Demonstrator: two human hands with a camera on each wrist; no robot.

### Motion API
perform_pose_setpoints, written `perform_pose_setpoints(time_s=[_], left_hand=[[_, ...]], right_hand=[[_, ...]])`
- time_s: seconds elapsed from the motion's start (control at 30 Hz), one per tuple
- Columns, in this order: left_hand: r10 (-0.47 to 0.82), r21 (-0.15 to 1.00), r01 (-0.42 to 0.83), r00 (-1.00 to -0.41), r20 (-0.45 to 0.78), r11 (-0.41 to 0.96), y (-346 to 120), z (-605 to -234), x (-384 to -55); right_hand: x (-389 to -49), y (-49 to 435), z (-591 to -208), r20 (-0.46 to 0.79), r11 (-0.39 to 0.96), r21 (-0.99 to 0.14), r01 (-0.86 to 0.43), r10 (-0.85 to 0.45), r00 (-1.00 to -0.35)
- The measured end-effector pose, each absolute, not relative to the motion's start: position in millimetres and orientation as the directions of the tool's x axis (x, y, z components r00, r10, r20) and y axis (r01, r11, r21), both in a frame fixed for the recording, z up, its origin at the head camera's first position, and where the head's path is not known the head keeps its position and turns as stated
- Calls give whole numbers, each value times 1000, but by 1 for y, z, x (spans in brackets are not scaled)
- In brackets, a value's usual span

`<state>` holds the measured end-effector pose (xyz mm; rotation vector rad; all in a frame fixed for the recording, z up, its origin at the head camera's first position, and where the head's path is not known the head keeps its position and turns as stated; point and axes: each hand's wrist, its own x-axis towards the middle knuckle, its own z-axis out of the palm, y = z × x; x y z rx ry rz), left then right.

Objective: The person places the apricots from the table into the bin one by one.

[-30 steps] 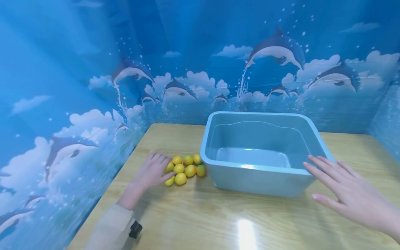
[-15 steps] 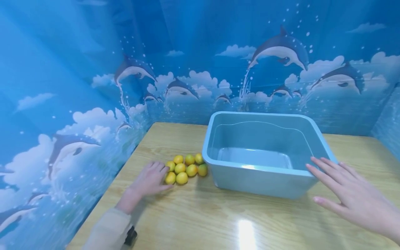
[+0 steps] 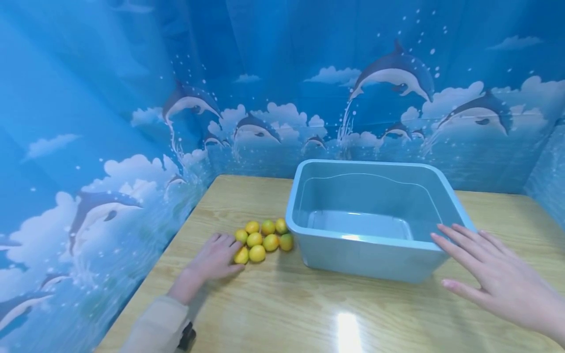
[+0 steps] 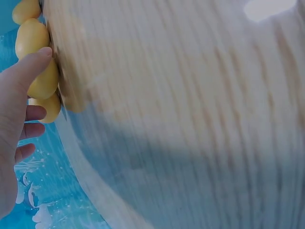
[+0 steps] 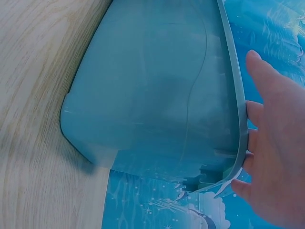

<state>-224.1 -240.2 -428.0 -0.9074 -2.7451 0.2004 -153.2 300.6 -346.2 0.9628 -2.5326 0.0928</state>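
Note:
Several small round citrus fruits (image 3: pixel 254 239), yellow with some orange and green, lie in a tight cluster on the wooden table, left of a light blue plastic bin (image 3: pixel 362 253). At the cluster's near left corner, my left hand (image 3: pixel 216 257) has its thumb and fingers around one yellow citrus fruit (image 3: pixel 241 255). In the left wrist view the thumb (image 4: pixel 35 64) overlaps the fruits, with the other fingertips bent on their far side. My right hand (image 3: pixel 499 274) spreads its fingers at the bin's near right corner; in the right wrist view the fingertips (image 5: pixel 254 113) meet the rim.
The bin stands upright and its visible floor is bare. Blue curtains (image 3: pixel 273 59) printed with dolphins close off the back and the left side of the table (image 3: pixel 300 314). A dark device (image 3: pixel 186 337) sits at the left sleeve's cuff.
My left hand has drawn back from over the fruits to the near left one, its thumb now in front of it. The right hand stays at the bin; the view has shifted slightly.

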Motion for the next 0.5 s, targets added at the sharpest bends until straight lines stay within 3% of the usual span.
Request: perform_pose_setpoints(time_s=[0.5], left_hand=[[572,-177,545,-764,298,820,-235,-410,-218]], right_hand=[[-153,301,-347,397,765,109,-635,-619,-678]])
